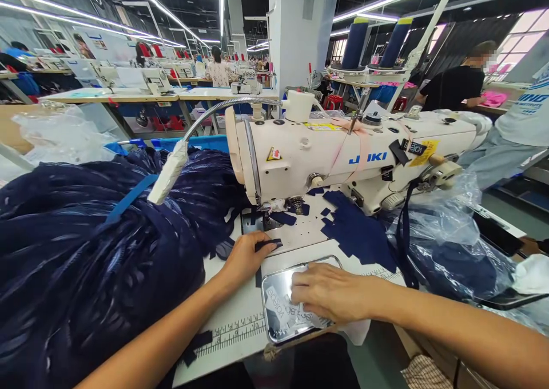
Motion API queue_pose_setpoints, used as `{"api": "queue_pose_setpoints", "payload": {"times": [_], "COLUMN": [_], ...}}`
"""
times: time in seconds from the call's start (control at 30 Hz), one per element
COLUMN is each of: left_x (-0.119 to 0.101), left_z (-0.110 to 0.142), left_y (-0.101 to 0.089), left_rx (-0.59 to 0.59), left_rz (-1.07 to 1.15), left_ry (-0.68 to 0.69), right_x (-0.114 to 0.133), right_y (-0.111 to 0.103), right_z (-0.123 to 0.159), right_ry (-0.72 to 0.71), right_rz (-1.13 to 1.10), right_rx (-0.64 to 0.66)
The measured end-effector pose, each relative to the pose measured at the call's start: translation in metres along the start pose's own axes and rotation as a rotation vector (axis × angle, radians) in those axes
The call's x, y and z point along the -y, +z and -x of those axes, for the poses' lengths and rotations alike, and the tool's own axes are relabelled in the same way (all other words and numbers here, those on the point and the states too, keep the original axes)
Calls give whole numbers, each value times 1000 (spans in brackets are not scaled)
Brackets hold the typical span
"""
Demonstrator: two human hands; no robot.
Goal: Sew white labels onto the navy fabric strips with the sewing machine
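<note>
My left hand (246,256) pinches a small navy fabric piece (274,243) on the machine bed, just in front of the needle area of a white sewing machine (283,160). To its right, my right hand (328,290) reaches into a shiny metal tray (266,289) with its fingers bent down. Printed white labels (277,309) lie in the tray under and beside those fingers. Whatever the right fingertips grip is hidden. Cut navy fabric pieces (358,229) lie in a pile beneath the machine arm.
A large tied bundle of navy fabric (107,263) fills the left side. A flexible lamp (169,171) hangs over it. Clear plastic bags (454,246) sit at the right. Ruler markings (234,332) run along the table's front. Another person (454,80) sits at the right back.
</note>
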State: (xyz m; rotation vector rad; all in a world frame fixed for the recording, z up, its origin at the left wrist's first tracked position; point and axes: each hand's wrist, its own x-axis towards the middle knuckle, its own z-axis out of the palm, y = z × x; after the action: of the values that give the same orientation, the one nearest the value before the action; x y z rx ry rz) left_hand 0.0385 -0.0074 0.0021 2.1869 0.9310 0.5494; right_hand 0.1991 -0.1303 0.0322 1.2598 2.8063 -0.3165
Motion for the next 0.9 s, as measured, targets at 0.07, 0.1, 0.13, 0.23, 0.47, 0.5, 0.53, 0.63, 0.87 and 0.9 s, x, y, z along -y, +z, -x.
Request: {"api": "queue_pose_setpoints", "payload": {"times": [0.07,0.1,0.13,0.23,0.47,0.5,0.53,0.63,0.87,0.9], "left_x": [0,1,1,3,-3,-5,-6,-8,1,2], "left_z": [2,3,3,4,9,10,10,12,10,10], "left_y": [-4,-6,-8,-14,-21,-21,-22,-23,-25,-25], "left_rx": [37,54,75,123,25,14,-1,-40,-53,-62], "left_rz": [78,125,178,360,640,669,692,732,810,801], "left_ry": [-6,-27,-60,-181,-272,-274,-279,-315,-300,-296], "right_x": [-1,-2,-3,-10,-8,-5,-2,0,-11,-11], "right_y": [0,-1,-2,-6,2,5,7,9,14,15], "right_z": [1,2,4,7,-40,-51,-61,-83,-98,-99], "right_ry": [10,15,17,89,461,474,485,496,508,512], "right_rz": [-25,-54,-100,-365,-1447,-1504,-1534,-1557,-1434,-1418], "right_rx": [-2,-1,-5,-147,-875,-928,-975,-1085,-1188,-1194]}}
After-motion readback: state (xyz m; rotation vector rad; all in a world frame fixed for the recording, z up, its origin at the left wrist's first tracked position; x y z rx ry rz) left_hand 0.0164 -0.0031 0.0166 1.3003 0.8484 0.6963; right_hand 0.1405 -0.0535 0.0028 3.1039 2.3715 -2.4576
